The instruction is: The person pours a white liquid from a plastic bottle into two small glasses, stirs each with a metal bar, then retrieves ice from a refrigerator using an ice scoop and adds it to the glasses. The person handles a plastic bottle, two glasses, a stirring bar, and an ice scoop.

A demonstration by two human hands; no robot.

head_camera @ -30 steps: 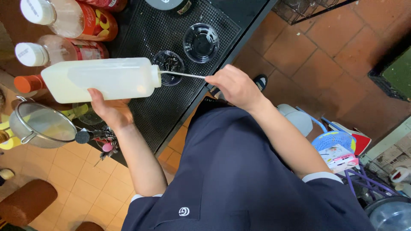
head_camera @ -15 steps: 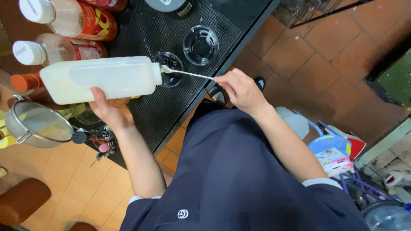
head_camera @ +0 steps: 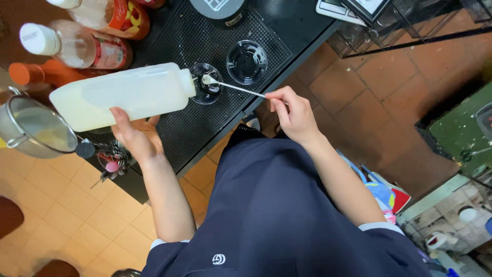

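The table (head_camera: 287, 48) carries a black mesh mat with two small clear cups, and bottles crowd its far left edge. Across it lies the large white plastic bottle (head_camera: 120, 95), held on its side: its long axis runs nearly level from lower left to upper right, base toward the metal strainer (head_camera: 31, 128), neck pointing right over the nearer glass cup (head_camera: 206, 84). The left hand (head_camera: 136, 136) cradles it from below, fingers wrapped around the body and gripping it.

Since a second ago the bottle's mouth has stayed above that cup, while the spoon has drawn in until its bowl sits right at the mouth; half a second ago it was a little apart. That suggests liquid is being metered onto the spoon, a small measured amount rather than a free pour.

The right hand (head_camera: 292, 115) pinches the thin metal spoon (head_camera: 230, 86) at its handle end, fingers closed on it. The spoon points left and slightly up, its bowl touching or just beside the bottle's mouth. The second cup (head_camera: 247, 61) stands just beside, apparently empty.
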